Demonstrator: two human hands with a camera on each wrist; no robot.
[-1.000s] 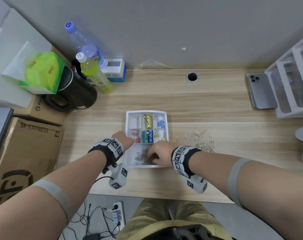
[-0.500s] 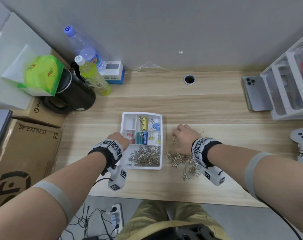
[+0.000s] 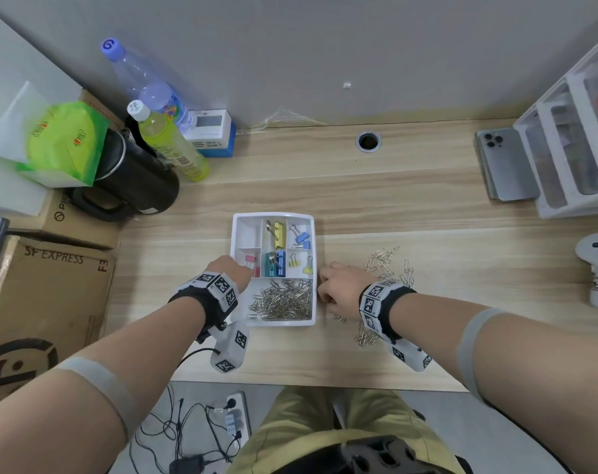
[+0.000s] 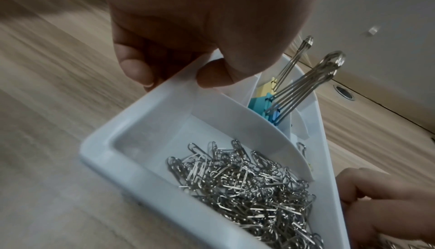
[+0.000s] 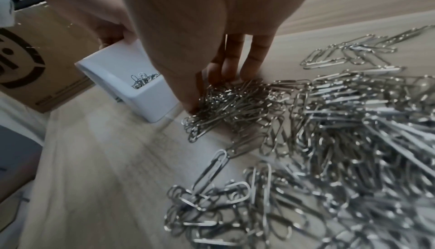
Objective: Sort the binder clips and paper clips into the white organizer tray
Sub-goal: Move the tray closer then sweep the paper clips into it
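My left hand (image 3: 234, 271) fingers grasp the white organizer tray (image 3: 236, 246) wall; my right hand (image 3: 338, 285) fingers clutch paper clips (image 5: 235, 100) on the tabletop (image 3: 393, 206).

Bare forearms, tagged wrist rigs, olive-yellow trousers.
Black wrist straps behind the left hand (image 3: 231, 270) and right hand (image 3: 338, 289), each ringed with white blocks printed with black-and-white square markers. Under each wrist, a white camera housing bearing the same markers; from the left one, a thin black cable looping off. Near each elbow, a grey band round the arm. No sleeves in sight.
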